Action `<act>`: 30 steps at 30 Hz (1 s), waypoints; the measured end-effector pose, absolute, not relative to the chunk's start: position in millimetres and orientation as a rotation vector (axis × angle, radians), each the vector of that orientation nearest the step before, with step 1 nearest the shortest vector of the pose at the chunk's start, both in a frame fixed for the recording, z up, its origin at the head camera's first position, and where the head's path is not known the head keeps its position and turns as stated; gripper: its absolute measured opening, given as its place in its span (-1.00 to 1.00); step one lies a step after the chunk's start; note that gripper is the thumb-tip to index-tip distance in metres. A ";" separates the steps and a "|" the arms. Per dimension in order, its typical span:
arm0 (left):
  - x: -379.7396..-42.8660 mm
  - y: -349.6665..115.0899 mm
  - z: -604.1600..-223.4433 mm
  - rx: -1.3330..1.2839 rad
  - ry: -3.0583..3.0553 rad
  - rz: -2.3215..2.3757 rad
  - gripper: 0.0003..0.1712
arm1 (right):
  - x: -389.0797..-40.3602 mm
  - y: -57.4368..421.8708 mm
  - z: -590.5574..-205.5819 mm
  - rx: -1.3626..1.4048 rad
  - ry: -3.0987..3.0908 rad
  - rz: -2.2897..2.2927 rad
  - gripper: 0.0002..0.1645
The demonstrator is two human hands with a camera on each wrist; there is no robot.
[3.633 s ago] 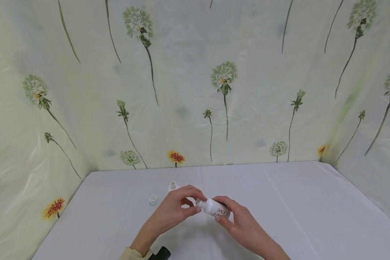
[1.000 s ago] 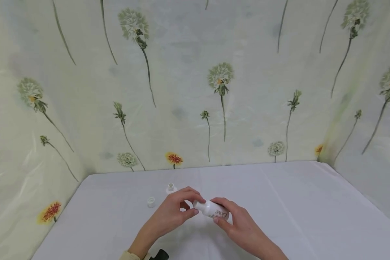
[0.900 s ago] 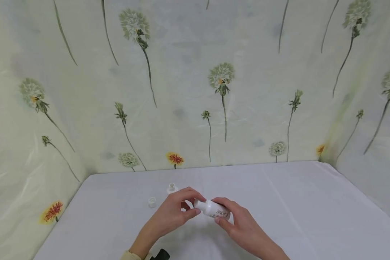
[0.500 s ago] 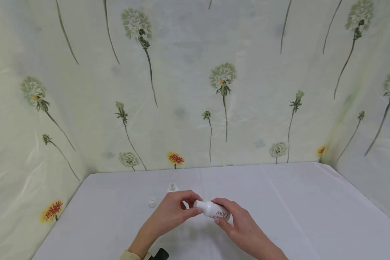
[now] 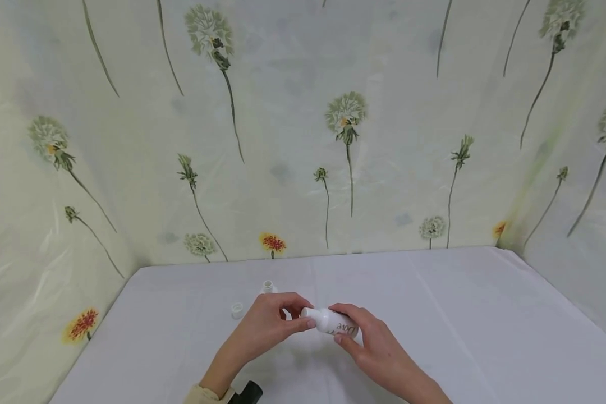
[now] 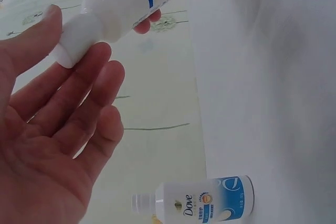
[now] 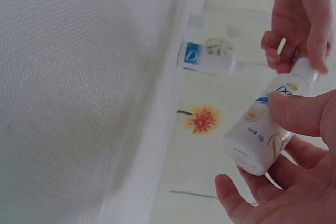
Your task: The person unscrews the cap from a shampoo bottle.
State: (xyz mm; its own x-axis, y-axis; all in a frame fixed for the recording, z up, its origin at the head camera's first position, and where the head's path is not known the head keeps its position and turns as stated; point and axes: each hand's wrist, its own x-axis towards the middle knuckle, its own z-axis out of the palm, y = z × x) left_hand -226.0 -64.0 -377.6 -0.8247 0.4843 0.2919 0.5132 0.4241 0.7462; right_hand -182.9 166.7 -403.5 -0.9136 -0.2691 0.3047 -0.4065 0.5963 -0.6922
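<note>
A white Dove bottle (image 5: pixel 337 323) is held tilted above the table, its capped end toward the left. My left hand (image 5: pixel 262 325) pinches its white cap (image 6: pixel 79 40) between thumb and fingers, the other fingers loosely bent. Around the bottle's body, my right hand (image 5: pixel 376 345) grips with thumb and fingers, as the right wrist view also shows. Behind my left hand stands a second Dove bottle (image 6: pixel 205 200) with a blue lower label and an uncovered neck; in the head view the hand partly hides it. A loose white cap (image 5: pixel 237 310) lies left of that bottle.
A white cloth covers the table (image 5: pixel 459 314). Flower-printed sheeting (image 5: pixel 283 140) rises behind it and along both sides. Some black object (image 5: pixel 247 393) sits at my left wrist, beside a cream sleeve (image 5: pixel 202 394).
My left thumb and fingers have shifted on the cap, the thumb now lying farther across it. The right hand keeps its grip on the bottle. The standing bottle and loose cap stay put.
</note>
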 end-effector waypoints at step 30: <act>-227.2 -64.2 -380.7 -1.118 -2.469 -1.499 -0.57 | -183.0 169.0 -401.7 0.548 -2.668 1.207 -0.44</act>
State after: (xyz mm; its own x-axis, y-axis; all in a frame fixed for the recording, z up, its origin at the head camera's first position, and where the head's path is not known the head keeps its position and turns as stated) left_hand -227.2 -64.2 -380.7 -0.7387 0.5535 0.3847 0.5966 0.2711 0.7554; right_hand -183.0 169.0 -401.7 -0.9196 -0.2615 0.2931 -0.3928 0.6066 -0.6912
